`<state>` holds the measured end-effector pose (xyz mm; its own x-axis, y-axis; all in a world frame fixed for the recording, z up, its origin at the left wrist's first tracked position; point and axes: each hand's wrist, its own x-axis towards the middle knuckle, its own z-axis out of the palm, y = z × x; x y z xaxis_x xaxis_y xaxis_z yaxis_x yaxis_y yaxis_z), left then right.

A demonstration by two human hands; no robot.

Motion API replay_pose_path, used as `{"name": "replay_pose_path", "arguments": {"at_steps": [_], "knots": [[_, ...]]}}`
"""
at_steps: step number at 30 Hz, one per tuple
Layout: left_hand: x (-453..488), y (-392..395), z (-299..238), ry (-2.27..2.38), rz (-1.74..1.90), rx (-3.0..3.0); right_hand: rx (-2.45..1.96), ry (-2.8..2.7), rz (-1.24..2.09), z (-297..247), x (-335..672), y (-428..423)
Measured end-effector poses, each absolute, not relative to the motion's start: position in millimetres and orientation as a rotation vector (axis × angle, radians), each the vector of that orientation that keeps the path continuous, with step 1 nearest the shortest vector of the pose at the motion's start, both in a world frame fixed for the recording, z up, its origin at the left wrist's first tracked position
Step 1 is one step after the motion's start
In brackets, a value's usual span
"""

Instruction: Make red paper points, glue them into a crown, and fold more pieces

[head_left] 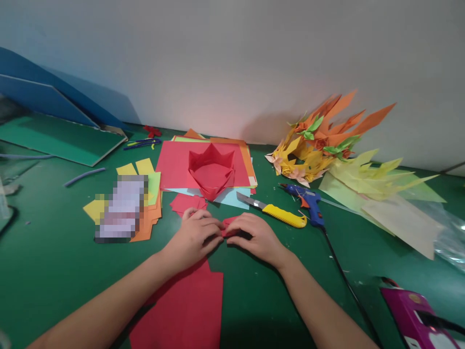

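My left hand [198,235] and my right hand [252,236] meet on the green table [54,261], fingers pressed down on a small red paper piece [228,226] between them. Most of that piece is hidden under the fingers. A larger red paper sheet [185,310] lies just in front of me, partly under my left forearm. Behind my hands stands a folded red paper crown shape [211,170] on a stack of coloured sheets [174,165], with small red paper squares [187,202] near my left hand.
A yellow utility knife [278,213] and a blue glue gun [308,203] with its black cord lie right of my hands. Orange and yellow paper flowers [319,145] pile at the wall. Yellow and orange paper [145,194], a green board [61,138], a purple object [417,315].
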<state>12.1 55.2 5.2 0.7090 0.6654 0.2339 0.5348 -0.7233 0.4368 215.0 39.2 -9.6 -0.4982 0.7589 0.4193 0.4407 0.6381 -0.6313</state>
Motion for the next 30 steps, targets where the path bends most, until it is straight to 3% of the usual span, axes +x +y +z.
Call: {"name": "replay_pose_path", "arguments": {"at_steps": [7,30], "knots": [[11.7,54.7,5.4,0.956,0.548,2.559,-1.018,-2.126,0.498,-14.8,214.4,39.2],[9.4,56.1,4.6,1.007,0.485,2.422,-1.085,-2.226,0.624,-8.0,211.6,38.7]]}}
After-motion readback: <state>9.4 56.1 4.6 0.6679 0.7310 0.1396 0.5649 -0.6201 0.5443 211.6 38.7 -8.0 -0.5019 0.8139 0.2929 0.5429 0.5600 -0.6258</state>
